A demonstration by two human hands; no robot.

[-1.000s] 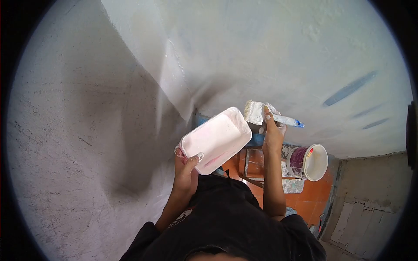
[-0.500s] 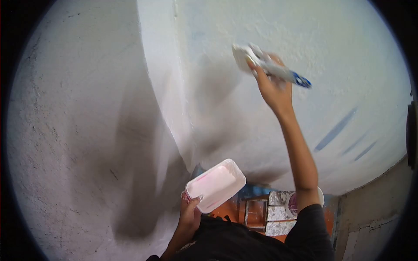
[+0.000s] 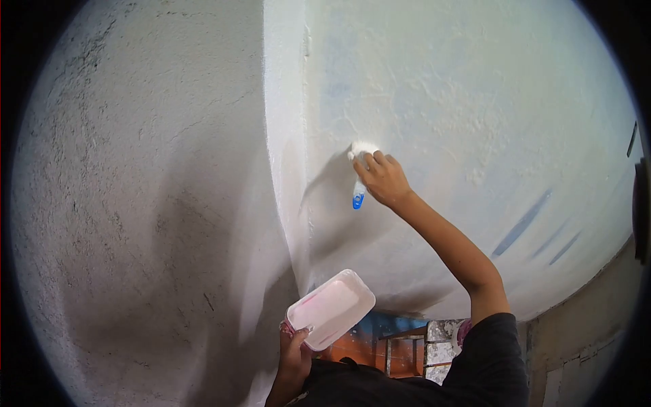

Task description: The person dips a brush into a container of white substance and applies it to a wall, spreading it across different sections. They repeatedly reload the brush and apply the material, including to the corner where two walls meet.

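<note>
Right hand (image 3: 385,180) clamped on light, stiff-handled brush (image 3: 359,166), bristles pressed to white wall (image 3: 475,102), best gripped mid-handle, left hand (image 3: 295,342) clutching paint tray (image 3: 331,308) underneath, light but sloshy

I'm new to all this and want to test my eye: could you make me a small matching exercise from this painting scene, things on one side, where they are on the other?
Things:
1. paintbrush
2. tray
3. blue streaks
4. bare grey wall

Places:
A. on the white wall, right of the raised arm
B. gripped in the left hand, low down
C. left of the corner
D. in the right hand, bristles against the white wall

Pairs: 1-D, 2-B, 3-A, 4-C
</note>
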